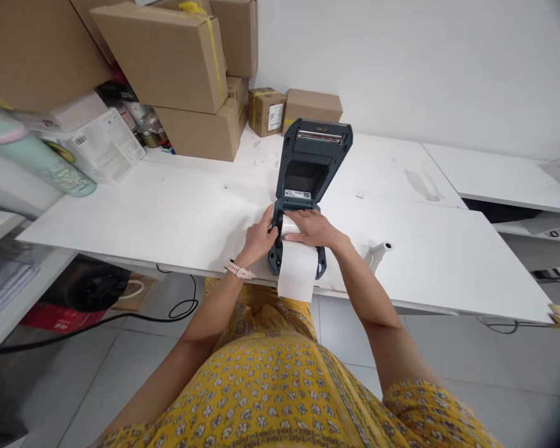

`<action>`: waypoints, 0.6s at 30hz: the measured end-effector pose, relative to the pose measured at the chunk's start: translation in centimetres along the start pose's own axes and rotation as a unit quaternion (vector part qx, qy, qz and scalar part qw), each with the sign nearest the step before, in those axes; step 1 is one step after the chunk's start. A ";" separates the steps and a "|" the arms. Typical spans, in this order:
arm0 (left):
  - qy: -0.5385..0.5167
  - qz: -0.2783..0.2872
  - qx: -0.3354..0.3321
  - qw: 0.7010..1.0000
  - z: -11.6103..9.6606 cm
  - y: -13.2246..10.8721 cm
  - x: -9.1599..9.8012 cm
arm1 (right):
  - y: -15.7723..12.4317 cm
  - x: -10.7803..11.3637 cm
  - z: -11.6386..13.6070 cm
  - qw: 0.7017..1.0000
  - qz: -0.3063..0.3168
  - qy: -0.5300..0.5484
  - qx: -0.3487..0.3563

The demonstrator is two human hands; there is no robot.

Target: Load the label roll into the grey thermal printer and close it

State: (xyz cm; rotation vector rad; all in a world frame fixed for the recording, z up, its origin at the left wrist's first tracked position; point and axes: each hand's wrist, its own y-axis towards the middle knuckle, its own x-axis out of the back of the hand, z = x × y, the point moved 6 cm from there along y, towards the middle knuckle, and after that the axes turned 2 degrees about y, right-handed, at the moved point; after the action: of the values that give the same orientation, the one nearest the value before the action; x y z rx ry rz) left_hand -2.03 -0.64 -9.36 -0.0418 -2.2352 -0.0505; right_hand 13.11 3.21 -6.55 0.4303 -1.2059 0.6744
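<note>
A dark blue label printer (308, 168) stands on the white table (168, 218) with its lid swung up and open. A white paper roll (289, 225) lies in its bay, and a strip of white paper (297, 274) hangs out over the table's front edge. My left hand (260, 236) rests against the printer's left side by the roll, fingers together. My right hand (313, 227) lies on top of the roll, fingers curled over it. A pink watch is on my left wrist.
Cardboard boxes (168, 56) are stacked at the back left, with two small boxes (298, 109) behind the printer. A pale green bottle (37, 158) and white packets lie at the left. Cables (177, 308) run on the floor. A second white table (494, 174) stands to the right.
</note>
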 end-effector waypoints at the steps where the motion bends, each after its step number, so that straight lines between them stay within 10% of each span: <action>1: -0.001 0.002 0.000 1.000 0.0 0.0 0.0 | -0.9 0.3 0.3 0.999 -0.030 0.027 0.019; 9: 0.017 -0.002 -0.006 1.000 -0.4 0.0 0.0 | -9.6 -2.1 4.2 0.986 -0.106 0.109 0.076; 18: 0.092 -0.005 0.006 0.996 -1.0 -0.1 -0.5 | -10.5 -4.3 5.8 0.984 -0.147 0.085 0.050</action>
State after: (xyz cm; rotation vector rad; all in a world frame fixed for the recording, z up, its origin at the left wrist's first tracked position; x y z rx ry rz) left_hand -0.93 -0.84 -9.10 -0.0187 -2.0512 -0.0437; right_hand 15.30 -9.18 -8.34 0.6093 -0.9271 0.5057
